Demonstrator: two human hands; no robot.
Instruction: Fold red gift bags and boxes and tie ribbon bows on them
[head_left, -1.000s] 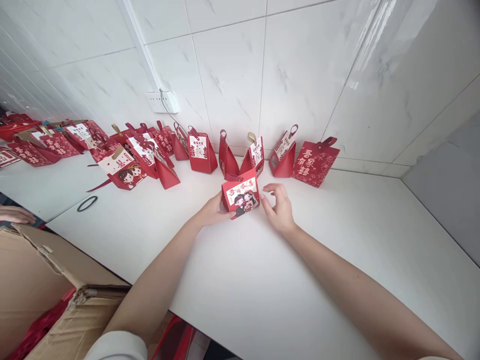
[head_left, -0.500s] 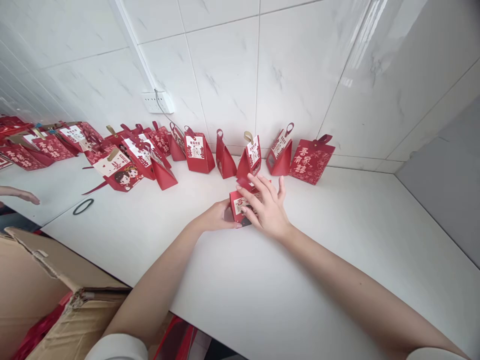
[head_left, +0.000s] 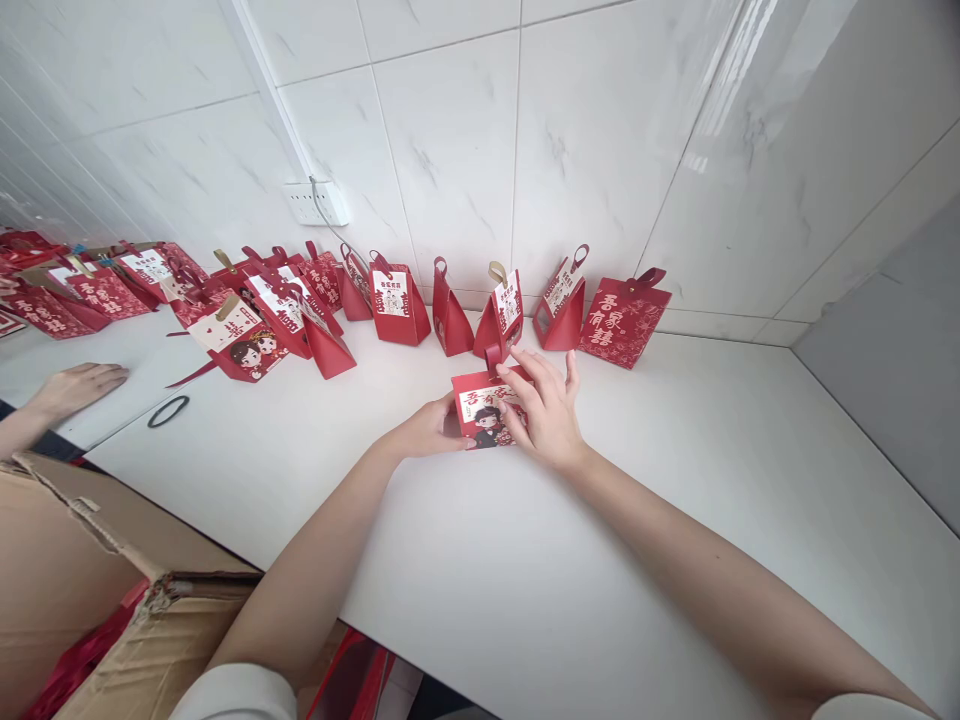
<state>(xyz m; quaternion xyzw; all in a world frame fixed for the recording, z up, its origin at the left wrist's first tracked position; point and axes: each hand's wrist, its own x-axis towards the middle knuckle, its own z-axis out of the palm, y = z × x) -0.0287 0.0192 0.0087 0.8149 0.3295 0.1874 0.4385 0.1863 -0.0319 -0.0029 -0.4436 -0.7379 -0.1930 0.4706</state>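
Note:
A red gift box (head_left: 486,418) with a ribbon loop, a printed couple and Chinese characters stands on the white table in front of me. My left hand (head_left: 427,430) grips its left side, with the thumb at the lower front edge. At the box's right side is my right hand (head_left: 546,410), fingers spread, with the thumb over the printed front and the fingertips close to the ribbon loop (head_left: 493,358). Whether those fingertips press on the box or only hover cannot be made out. Part of the box's right side is hidden behind this hand.
Several red gift boxes (head_left: 400,308) line the tiled wall, with a flat-looking red box (head_left: 625,325) at the right end. More boxes (head_left: 105,290) crowd the left. A dark green band (head_left: 168,411) lies nearby. A co-worker's hand (head_left: 79,388) rests at left, above an open cardboard carton (head_left: 127,520).
The box has turned so its printed front shows more, and its ribbon loop now stands up in view. My right hand has shifted slightly right. The co-worker's hand has moved further into view.

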